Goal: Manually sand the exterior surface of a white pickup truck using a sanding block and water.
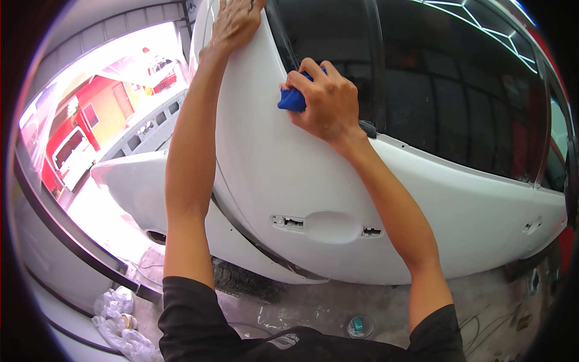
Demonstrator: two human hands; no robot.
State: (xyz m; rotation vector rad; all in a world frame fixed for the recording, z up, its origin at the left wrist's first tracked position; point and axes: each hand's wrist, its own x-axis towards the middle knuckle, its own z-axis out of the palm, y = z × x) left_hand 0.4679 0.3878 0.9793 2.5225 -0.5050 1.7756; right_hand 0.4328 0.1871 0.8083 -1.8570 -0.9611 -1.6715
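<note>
Scuffed floor [319, 311], white car [271, 163] alongside. Right hand [329, 102] clasping bunched blue cloth [292, 100] at bodywork beside dark window [452, 102] (likely soft, light; best held by thick middle). Left hand [237, 25] laid on car, grasping nothing visible.

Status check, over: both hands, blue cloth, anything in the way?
Right hand gripping blue cloth at white bodywork, beside dark window. Left hand on same bodywork, partly out of frame. Nothing visible blocking cloth.

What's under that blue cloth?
Around the blue cloth you can see a white car panel, with a dark window beside it. The bit right under the cloth is covered, so I can't see it.
</note>
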